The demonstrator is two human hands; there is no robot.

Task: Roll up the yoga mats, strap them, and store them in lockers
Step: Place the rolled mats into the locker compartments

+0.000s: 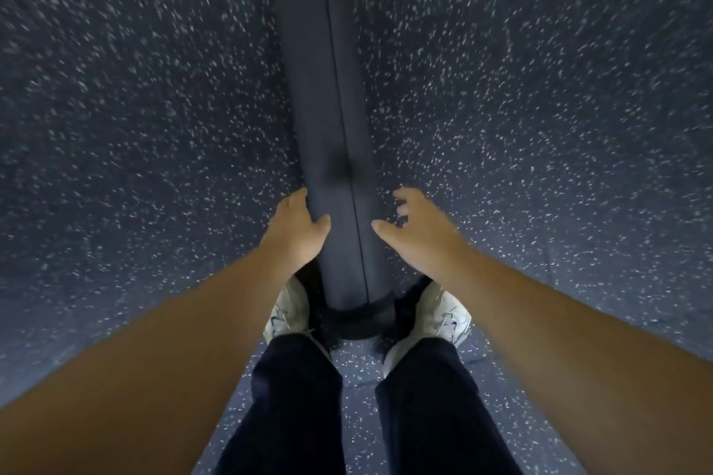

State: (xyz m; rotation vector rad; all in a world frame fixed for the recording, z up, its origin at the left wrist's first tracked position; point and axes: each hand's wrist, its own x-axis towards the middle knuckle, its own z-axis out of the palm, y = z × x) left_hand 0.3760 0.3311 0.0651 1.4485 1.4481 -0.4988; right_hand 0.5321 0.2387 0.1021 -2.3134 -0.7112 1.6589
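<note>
Left hand (297,229) grips rolled mat (328,119) | right hand (414,231) spread, just beside | speckled floor (540,108) all round

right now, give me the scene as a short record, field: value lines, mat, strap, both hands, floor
mat: dark rolled yoga mat, lying on the floor, running away from the person, near end between the shoes
strap: dark band around the mat's near end
left hand: left hand grips the mat's left side, thumb on top
right hand: right hand beside the mat's right side, fingers spread and loosely curled, contact unclear
shoes: white shoes either side of the mat's end
floor: dark speckled floor
</note>
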